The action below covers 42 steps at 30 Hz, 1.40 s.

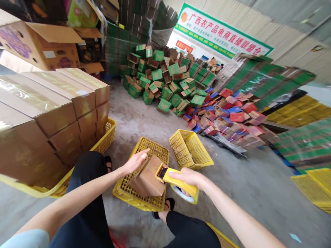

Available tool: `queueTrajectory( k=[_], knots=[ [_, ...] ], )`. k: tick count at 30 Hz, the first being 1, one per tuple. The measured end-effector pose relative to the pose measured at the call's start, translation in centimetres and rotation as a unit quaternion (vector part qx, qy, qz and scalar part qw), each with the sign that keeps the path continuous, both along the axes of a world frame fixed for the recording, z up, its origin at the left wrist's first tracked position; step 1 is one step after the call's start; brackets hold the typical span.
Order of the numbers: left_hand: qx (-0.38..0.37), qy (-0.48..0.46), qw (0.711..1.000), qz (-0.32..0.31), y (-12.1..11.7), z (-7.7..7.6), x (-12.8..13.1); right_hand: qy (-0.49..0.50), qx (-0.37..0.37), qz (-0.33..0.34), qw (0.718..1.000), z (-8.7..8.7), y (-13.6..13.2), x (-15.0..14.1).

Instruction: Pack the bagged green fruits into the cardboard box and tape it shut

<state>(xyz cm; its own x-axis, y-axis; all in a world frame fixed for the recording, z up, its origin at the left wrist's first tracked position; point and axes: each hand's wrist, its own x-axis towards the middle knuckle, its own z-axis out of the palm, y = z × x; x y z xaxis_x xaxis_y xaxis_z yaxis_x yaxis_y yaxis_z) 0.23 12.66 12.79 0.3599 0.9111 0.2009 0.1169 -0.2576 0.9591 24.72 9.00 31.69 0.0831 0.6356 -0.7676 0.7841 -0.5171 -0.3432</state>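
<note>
A brown cardboard box (148, 182) rests at a slant on an upturned yellow plastic crate (155, 146) between my knees. My right hand (186, 178) is wrapped round the yellow handle of a tape dispenser (178, 177), with a roll of tape hanging below it. The dispenser's head meets the box's right side. At the box's upper left edge lies my left hand (136, 162), fingers stretched out and holding nothing; whether its palm presses on the cardboard I cannot tell.
Taped cartons (59, 113) stand stacked in a large yellow crate (110, 132) on my left. Another yellow crate (199, 148) sits ahead on the right. Beyond are heaps of green boxes (165, 105) and red-and-blue boxes (236, 117). Grey concrete floor (243, 186) extends to the right.
</note>
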Motion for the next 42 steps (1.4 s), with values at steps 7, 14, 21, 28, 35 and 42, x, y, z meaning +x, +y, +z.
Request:
queueTrajectory(
  k=[7,14,21,28,35,42],
  knots=[
    [0.352,0.201,0.901,-0.152,-1.4,2.6,3.7,0.061,-0.013,-0.001,0.998,-1.6,-2.2,3.4],
    [0.422,0.257,0.848,-0.191,-0.6,1.1,3.0,0.144,0.008,-0.021,0.989,-4.2,-4.6,6.2],
    [0.407,0.283,0.839,-0.224,-0.5,1.7,4.0,0.195,0.031,-0.025,0.980,-4.5,-6.5,7.2],
    [0.417,0.282,0.830,-0.240,-0.5,1.5,4.5,0.206,0.052,-0.030,0.977,-4.5,-8.0,7.2],
    [0.422,0.264,0.836,-0.230,-0.7,1.3,4.6,0.168,0.050,-0.053,0.983,-3.6,-9.8,9.1],
    [0.431,0.283,0.823,-0.240,-0.8,1.8,4.2,0.174,0.083,-0.069,0.979,-5.2,-11.4,9.1]
  ],
)
